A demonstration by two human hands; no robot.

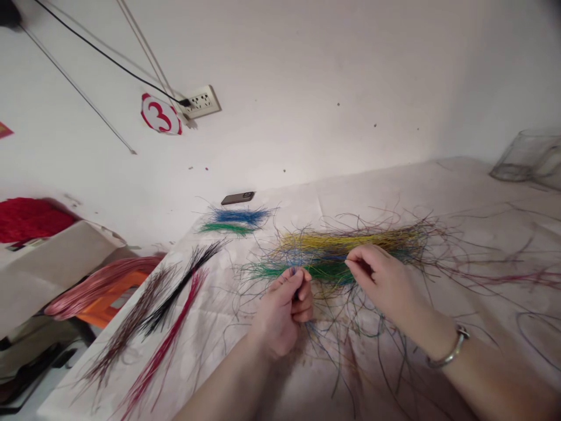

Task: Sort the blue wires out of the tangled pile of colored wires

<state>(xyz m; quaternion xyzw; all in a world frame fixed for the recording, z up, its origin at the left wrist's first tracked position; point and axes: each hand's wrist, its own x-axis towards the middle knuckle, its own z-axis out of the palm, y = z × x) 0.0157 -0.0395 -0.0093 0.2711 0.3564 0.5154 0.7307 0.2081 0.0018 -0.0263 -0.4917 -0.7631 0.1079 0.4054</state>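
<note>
My left hand (280, 310) is closed in a pinch around a few thin blue wires (294, 270), whose loose ends trail out below the fist. To its right my right hand (385, 280) has thumb and forefinger pressed together over the pile; whatever is between those fingertips is too fine to make out. Beneath and beyond both hands lies a tangled spread of wires, with yellow wires (350, 241) at the back and green wires (267, 271) nearer. Stray strands curl out around the pile on every side.
On the left of the cloth-covered table (210, 327) lie bundles of black wires (184, 286), red wires (175, 336) and brown wires (131, 324). Small blue (241, 216) and green bundles (225, 228) lie near a phone (238, 198). Glass jars (521, 155) stand far right; an orange stool (103, 304) is left.
</note>
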